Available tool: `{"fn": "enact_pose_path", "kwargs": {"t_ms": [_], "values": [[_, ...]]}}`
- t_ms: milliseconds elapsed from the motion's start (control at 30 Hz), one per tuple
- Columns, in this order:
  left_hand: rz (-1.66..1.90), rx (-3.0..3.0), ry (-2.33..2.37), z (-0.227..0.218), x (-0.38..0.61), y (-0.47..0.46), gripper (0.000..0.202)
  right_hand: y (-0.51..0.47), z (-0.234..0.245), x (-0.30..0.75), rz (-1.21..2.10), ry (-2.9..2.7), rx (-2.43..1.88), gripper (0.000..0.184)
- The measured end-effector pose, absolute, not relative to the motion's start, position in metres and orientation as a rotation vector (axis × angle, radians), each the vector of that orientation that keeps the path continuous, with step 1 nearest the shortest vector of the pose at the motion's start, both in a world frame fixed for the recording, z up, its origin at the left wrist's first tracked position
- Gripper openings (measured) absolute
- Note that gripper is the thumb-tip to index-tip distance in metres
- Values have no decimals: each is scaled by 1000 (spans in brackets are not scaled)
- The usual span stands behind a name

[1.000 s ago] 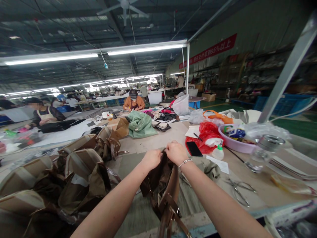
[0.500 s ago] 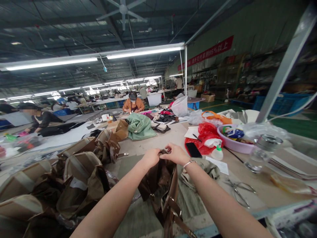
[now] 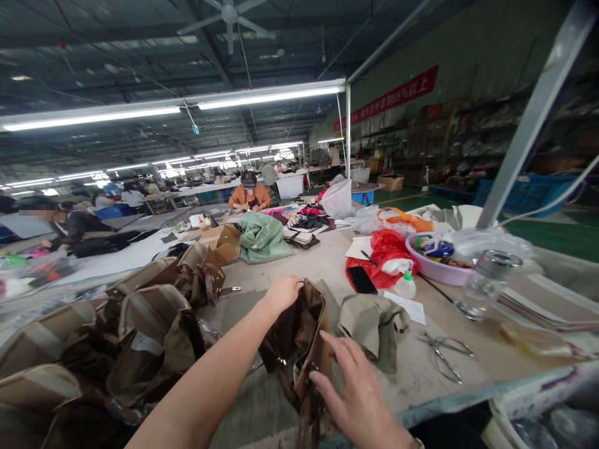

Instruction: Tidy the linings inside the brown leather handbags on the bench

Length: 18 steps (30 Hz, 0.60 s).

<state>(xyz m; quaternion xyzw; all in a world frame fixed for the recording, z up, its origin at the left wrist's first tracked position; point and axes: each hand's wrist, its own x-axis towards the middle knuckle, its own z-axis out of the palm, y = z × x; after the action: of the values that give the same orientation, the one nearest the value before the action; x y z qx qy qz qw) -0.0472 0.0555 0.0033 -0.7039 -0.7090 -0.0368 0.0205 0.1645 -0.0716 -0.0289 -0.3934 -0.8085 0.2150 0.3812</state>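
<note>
A brown bag [image 3: 299,337] with a dark lining stands open on the table in front of me. My left hand [image 3: 283,292] is closed on the far top edge of the bag and holds it up. My right hand [image 3: 360,390] is close to me with its fingers spread, and the fingertips touch the bag's near side. It holds nothing. Straps and a buckle hang from the bag's lower front.
A heap of tan and brown bags [image 3: 140,318] fills the left. An olive cloth [image 3: 374,321] lies right of the bag, with scissors [image 3: 442,352], a black phone [image 3: 362,279], a glue bottle [image 3: 405,285], a pink basin [image 3: 437,265] and a glass jar [image 3: 486,280]. Other people work at far tables.
My right hand let go of the bag's top edge and drew back toward me, now spread against the near side. The left hand stays on the top edge.
</note>
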Motion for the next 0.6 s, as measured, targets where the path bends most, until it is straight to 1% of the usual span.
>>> {"fn": "enact_pose_path", "kwargs": {"t_ms": [67, 200, 267, 300, 367, 467, 600], "values": [[-104, -2170, -2216, 3, -45, 55, 37, -84, -33, 163, 583, -2134, -980, 59], [-82, -2139, -2249, 6, -41, 55, 39, -101, -47, 145, 607, -2219, -1032, 89], [-81, -2121, -2252, 8, -39, 54, 40, -107, -54, 136, 564, -2201, -1112, 99], [-79, -2111, -2254, 9, -38, 54, 41, -109, -57, 132, 535, -2185, -1146, 100], [-73, -2093, -2251, 12, -36, 52, 42, -112, -58, 130, 495, -2150, -1195, 96], [-60, -2080, -2241, 16, -33, 48, 42, -115, -52, 135, 564, -2101, -1268, 88], [-47, -2051, -2255, 21, -35, 38, 38, -122, -44, 142, 709, -2080, -1330, 97]]}}
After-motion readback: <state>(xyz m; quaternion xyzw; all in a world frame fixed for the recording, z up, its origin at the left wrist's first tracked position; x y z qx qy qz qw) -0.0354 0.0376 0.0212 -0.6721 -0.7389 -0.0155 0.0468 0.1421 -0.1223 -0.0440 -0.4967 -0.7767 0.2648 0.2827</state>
